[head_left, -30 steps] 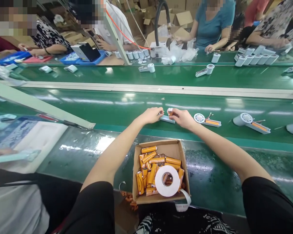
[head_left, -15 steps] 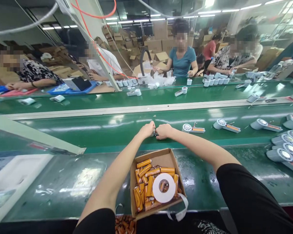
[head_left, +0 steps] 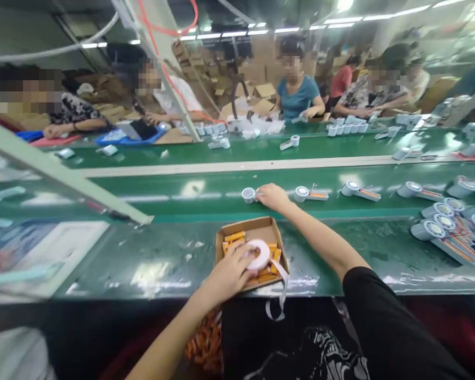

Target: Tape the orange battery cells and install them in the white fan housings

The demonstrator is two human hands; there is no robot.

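Note:
My left hand [head_left: 233, 270] reaches into the cardboard box [head_left: 220, 232], its fingers and thumb closed on the left side of a roll of white tape [head_left: 263, 257]. The tape's loose end hangs over the box's front edge. Under the roll lie several orange wrapped battery cells [head_left: 235, 236]. On the green conveyor belt [head_left: 174, 192], my right hand [head_left: 275, 197] is closed on the handle side of a white round-headed device [head_left: 248, 195]. That hand hides most of the handle.
Right of my hand, similar devices [head_left: 309, 194] with orange cells in their handles lie along the belt. More are piled [head_left: 439, 227] on the right side of the bench. A slanted metal post [head_left: 83, 184] stands at left. Several co-workers sit across the line.
My left hand has left the device on the belt and come back to the tape roll in the box. My right hand stays at the device. The view has shifted.

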